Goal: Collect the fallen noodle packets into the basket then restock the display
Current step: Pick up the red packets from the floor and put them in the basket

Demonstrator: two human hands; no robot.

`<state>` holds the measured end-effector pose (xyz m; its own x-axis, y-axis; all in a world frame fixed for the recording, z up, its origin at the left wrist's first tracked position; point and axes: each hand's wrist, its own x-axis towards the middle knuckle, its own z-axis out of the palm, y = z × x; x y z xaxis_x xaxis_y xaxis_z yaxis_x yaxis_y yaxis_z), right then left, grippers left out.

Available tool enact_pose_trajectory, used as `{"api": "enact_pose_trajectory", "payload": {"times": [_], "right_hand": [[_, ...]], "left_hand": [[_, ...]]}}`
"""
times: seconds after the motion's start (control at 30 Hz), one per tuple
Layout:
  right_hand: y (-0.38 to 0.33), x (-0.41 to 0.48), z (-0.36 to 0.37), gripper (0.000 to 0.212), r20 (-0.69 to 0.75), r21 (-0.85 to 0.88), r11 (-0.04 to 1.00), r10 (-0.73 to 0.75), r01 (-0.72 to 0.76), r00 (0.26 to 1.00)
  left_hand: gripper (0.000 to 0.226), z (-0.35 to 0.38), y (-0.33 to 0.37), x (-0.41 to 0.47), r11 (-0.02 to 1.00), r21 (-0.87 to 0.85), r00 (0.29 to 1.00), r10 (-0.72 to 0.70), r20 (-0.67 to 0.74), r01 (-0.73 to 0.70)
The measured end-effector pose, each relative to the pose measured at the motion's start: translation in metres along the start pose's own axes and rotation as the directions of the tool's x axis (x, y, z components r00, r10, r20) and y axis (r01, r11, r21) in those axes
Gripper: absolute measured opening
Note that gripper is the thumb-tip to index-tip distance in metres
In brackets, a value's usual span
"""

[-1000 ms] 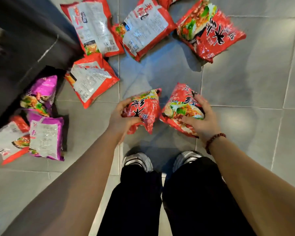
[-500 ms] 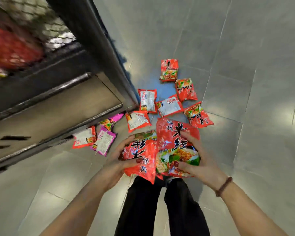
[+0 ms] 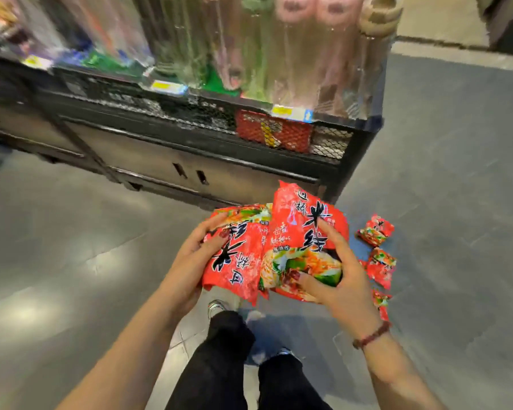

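I hold two red noodle packets side by side at waist height. My left hand (image 3: 194, 258) grips the left packet (image 3: 234, 261) along its left edge. My right hand (image 3: 338, 276) grips the right packet (image 3: 302, 232), fingers over its front and thumb under its lower edge. Three more red packets (image 3: 375, 232) lie on the grey floor just right of my right hand, partly hidden by it. No basket is in view.
A black metal display stand (image 3: 190, 143) with a mesh lower shelf fills the upper half; one red packet (image 3: 274, 133) sits behind the mesh. Blurred goods and yellow price tags (image 3: 290, 112) sit on top. Grey tiled floor (image 3: 456, 202) spreads left and right. My legs and shoes are below.
I have risen from a crouch with both packets lifted off the floor. The view has swung up and left toward the display stand, and most fallen packets have gone out of view.
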<state>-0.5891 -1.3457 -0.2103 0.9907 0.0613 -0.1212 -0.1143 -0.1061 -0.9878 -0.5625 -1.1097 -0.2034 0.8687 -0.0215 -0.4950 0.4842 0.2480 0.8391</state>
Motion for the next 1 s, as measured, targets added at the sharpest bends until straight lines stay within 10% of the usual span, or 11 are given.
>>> {"api": "enact_pose_trajectory", "payload": {"times": [0.37,1.0], "right_hand": [[-0.064,0.123,0.189,0.085,0.495,-0.043,0.985,-0.124,0.167,0.86],[-0.127,0.352,0.46,0.084,0.821,-0.064,0.937,-0.146,0.343,0.551]], "left_hand": [[0.053,-0.17,0.073,-0.039,0.912,-0.189,0.848,0.24,-0.473,-0.363],[0.072,-0.382,0.173,0.046,0.811,-0.136,0.502,0.212,-0.838,-0.569]]}}
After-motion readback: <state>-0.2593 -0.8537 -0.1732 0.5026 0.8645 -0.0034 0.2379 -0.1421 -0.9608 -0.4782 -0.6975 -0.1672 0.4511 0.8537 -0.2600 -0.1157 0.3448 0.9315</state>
